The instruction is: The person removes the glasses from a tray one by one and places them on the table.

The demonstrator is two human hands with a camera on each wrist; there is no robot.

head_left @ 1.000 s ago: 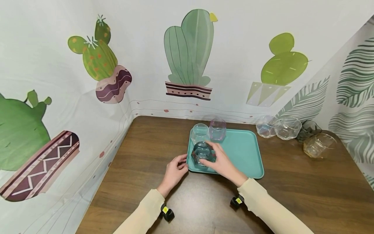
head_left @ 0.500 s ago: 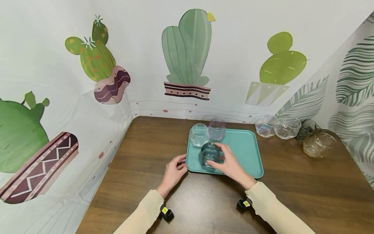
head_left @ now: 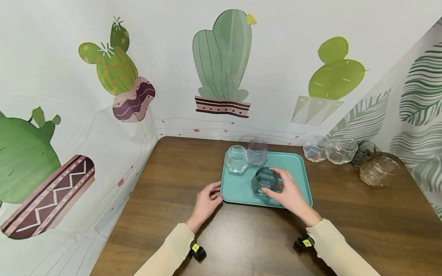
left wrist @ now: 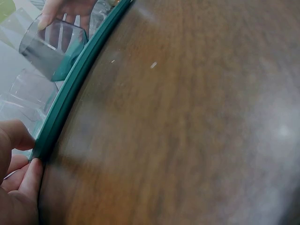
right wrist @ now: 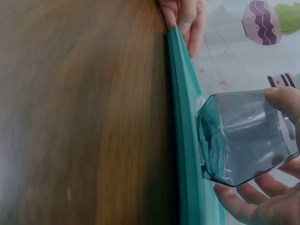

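My right hand (head_left: 286, 191) grips a smoky blue-grey faceted glass (head_left: 264, 183), thumb on the near side and fingers round the far side. The glass is upright over the front middle of the turquoise tray (head_left: 290, 165), its base close to the tray's surface in the right wrist view. At the tray's front left corner my left hand (head_left: 206, 201) pinches the rim with thumb and fingertips; the left wrist view shows those fingers (left wrist: 32, 180) right at the edge. Behind the held glass, a clear glass (head_left: 236, 160) and a pinkish glass (head_left: 257, 153) stand at the tray's back left.
Along the back right of the wooden table (head_left: 179, 165) stand a clear iridescent glass (head_left: 315, 149), another clear glass (head_left: 341, 151) and a dark grey glass (head_left: 366, 153). An amber glass (head_left: 374, 174) lies tilted beside them. A cactus-print cloth (head_left: 276, 57) hangs behind the table.
My right hand has carried the smoky glass rightward across the tray, away from in front of the clear glass. The left hand has stayed at the tray's corner.
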